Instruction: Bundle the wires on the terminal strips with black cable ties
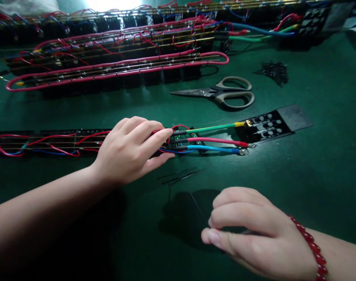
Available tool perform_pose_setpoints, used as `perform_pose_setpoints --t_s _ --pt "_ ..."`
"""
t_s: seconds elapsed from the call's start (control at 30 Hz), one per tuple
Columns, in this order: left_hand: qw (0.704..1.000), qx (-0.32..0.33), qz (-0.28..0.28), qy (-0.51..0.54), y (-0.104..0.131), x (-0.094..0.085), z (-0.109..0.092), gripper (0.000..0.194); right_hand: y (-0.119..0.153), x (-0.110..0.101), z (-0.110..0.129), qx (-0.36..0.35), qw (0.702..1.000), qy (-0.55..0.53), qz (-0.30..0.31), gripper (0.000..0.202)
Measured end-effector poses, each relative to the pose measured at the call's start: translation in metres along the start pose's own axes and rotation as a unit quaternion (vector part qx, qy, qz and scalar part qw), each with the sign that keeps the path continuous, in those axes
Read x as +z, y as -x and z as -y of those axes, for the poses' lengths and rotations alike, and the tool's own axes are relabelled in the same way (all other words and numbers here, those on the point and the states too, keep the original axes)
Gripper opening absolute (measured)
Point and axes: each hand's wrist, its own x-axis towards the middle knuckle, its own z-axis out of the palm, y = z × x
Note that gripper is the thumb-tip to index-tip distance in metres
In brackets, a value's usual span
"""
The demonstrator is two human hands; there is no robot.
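Note:
My left hand point(133, 150) is closed over the end of a long wired strip assembly point(49, 143), thumb below and fingers above. Green, red and blue leads run out to the right from under it. The green lead point(210, 128) has a yellow sleeve, and the red lead point(219, 140) and blue lead point(213, 148) end in metal lugs. Lower right, apart from the strip, my right hand point(248, 230) pinches a thin black cable tie point(198, 205) between thumb and fingers. Several more thin black ties point(180, 177) lie on the table between the hands.
Scissors point(219, 93) lie beyond the leads, beside a small heap of black tie pieces point(273, 73). A black terminal plate point(265, 125) sits near the lead ends. Across the back are more wired strips point(113, 70) with looped red cables. The table top point(321, 171) is green.

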Motion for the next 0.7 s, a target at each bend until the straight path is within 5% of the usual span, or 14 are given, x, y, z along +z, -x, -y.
perform_pose_setpoints --t_s 0.7 --pt "1.000 0.014 -0.001 -0.002 0.000 -0.003 -0.001 0.039 -0.005 0.008 0.005 0.013 0.999 0.005 -0.035 0.019"
